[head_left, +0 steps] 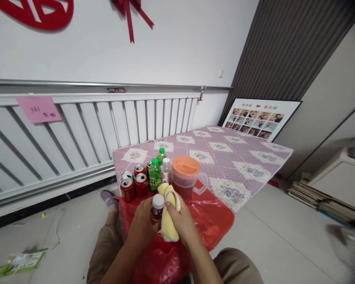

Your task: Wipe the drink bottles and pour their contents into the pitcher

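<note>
My left hand point(142, 223) is wrapped round a small bottle point(157, 209) of dark liquid with a white cap, held upright. In my right hand point(180, 217) is a folded yellow cloth point(169, 227) with a lilac edge, pressed close beside the bottle. Just beyond my hands stands a clear pitcher point(180, 183) with an orange lid, part full of reddish-brown liquid. Left of it are a white-capped bottle point(166, 170), a green bottle point(155, 175) and another green bottle point(161, 156) behind. Several opened drink cans point(141, 185) are grouped at the left.
A red plastic sheet point(213, 221) covers the near end of the table with its flowered purple cloth point(225, 165). Behind runs a white radiator point(106, 126) on the wall. A photo board point(257, 118) leans at the far right. My legs point(103, 252) are beneath.
</note>
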